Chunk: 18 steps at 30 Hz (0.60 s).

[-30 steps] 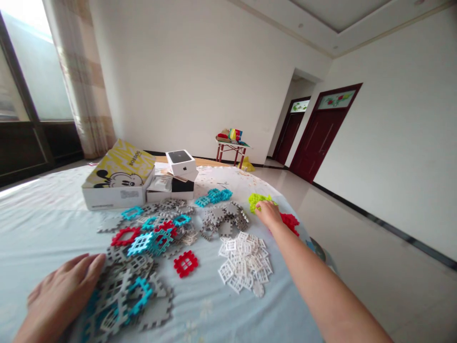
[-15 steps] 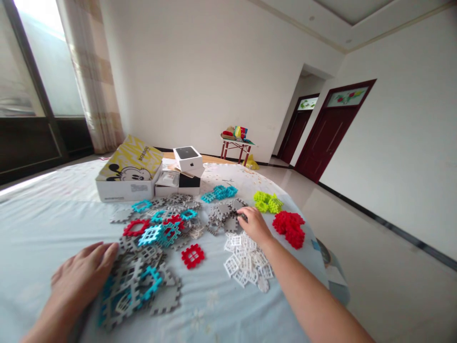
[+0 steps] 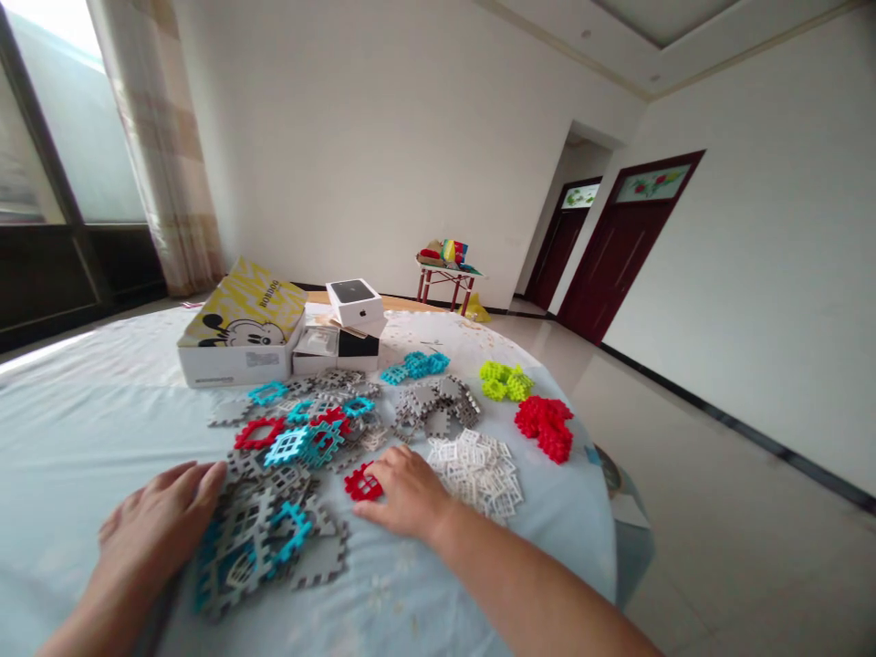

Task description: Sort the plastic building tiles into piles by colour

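Observation:
My left hand (image 3: 161, 511) lies flat on the cloth, fingers stretched out and holding nothing. Its fingertips are at the left edge of a mixed pile of grey and blue interlocking plastic tiles (image 3: 318, 552). Near the middle of the table, my right hand (image 3: 407, 493) has its thumb and fingers closed about the right side of a red square window tile (image 3: 360, 484). That tile still lies on the cloth, partly covered by the fingers. Just right of this hand is a heap of white window pieces (image 3: 483, 465).
Sorted heaps of grey tiles (image 3: 438, 406), blue tiles (image 3: 421, 365), lime-green tiles (image 3: 505, 380) and red tiles (image 3: 546, 427) lie farther back. A yellow-lidded box (image 3: 236, 356) and a white phone box (image 3: 354, 303) stand behind the mixed pile. The table's rounded edge (image 3: 611, 511) is at right.
My right hand has moved left and nearer, from the grey heap to the single red window tile. My left hand has stayed in place. The view has shifted slightly.

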Available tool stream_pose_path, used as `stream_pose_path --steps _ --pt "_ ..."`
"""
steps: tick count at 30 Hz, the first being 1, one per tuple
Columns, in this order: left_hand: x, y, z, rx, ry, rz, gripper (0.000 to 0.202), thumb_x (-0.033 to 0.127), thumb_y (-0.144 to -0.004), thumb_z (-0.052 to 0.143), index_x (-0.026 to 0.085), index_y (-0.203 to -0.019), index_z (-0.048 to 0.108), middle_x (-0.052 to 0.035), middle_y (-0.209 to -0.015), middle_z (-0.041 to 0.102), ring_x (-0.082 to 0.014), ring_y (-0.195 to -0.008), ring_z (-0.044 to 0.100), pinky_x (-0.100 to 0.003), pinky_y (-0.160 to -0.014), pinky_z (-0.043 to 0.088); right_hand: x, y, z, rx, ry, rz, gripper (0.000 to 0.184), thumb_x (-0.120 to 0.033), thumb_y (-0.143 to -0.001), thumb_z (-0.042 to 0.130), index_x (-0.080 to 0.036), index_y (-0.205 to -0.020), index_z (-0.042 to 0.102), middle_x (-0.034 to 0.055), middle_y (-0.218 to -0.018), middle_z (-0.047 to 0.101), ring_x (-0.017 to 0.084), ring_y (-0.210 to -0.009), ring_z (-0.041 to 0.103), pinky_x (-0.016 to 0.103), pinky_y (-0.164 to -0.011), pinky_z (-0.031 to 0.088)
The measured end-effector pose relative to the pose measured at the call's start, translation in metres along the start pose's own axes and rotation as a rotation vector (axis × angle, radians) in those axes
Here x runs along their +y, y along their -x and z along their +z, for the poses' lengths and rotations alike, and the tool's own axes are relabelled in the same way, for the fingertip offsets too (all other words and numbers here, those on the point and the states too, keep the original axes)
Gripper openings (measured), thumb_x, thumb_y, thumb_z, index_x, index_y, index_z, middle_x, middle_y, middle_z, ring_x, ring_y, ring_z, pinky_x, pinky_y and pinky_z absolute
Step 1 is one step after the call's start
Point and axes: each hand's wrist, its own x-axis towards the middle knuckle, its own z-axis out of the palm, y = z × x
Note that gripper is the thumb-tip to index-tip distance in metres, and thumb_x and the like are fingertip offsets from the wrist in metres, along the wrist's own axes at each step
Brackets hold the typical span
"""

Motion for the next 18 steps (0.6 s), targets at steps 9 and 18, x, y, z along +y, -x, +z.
stream_pose_path --steps 9,18 --pt "0.002 0.002 -0.002 0.001 0.014 0.006 0.065 0.056 -0.081 0.011 0.021 -0.118 0.052 -0.0086 -0.134 0.043 -0.0305 -0.121 0.038 -0.043 -0.099 0.028 0.002 0.019 -0.026 -0.023 -0.209 0.022 0.021 -0.029 -0.086 0.046 -0.019 -0.084 0.063 0.0014 -0.078 0.066 0.012 -0.071 0.057 0.021 -0.065 0.038" --pt "0.002 0.003 -0.002 0.064 0.076 0.033 0.06 0.055 -0.08 0.023 0.019 -0.112 0.057 -0.012 -0.13 0.048 -0.0336 -0.118 0.041 -0.047 -0.097 0.03 0.022 0.015 -0.02 0.141 -0.057 0.2 0.021 -0.025 -0.087 0.043 -0.019 -0.086 0.062 0.0045 -0.082 0.066 0.016 -0.079 0.059 0.024 -0.07 0.039"
